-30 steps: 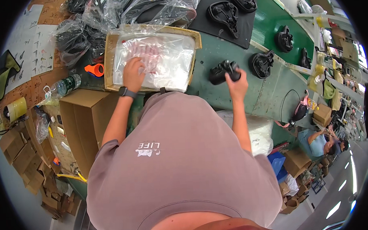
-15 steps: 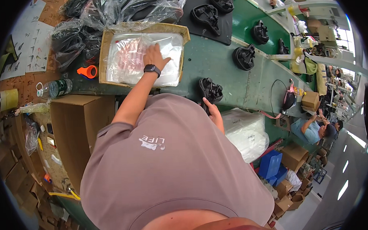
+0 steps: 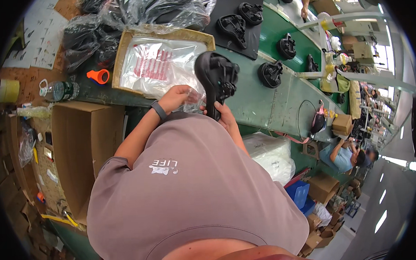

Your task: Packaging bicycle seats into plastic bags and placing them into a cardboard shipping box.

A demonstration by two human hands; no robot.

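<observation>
My right hand [image 3: 226, 115] grips a black bicycle saddle [image 3: 210, 77] by its narrow nose, the wide end raised and the underside parts facing right. Just left of it, my left hand [image 3: 176, 99] pinches a clear plastic bag [image 3: 195, 100] close to the saddle's nose. Past both hands, an open shallow cardboard box [image 3: 119, 69] holds a stack of flat clear bags [image 3: 153, 63] with red print. Whether the saddle's tip touches the pinched bag cannot be made out.
More saddles [image 3: 271, 74] lie along the green bench, two on a black mat [image 3: 255, 36]. Bagged black items [image 3: 88, 38] are piled at far left. An orange ring-shaped tool [image 3: 98, 76], a bottle [image 3: 60, 90] and a tall cardboard box [image 3: 75, 144] stand left. Another person's hand [image 3: 304, 12] shows far right.
My left hand has drawn back from the bag stack and now holds a clear bag. My right hand has lifted the saddle and turned it wide end up, in front of my chest.
</observation>
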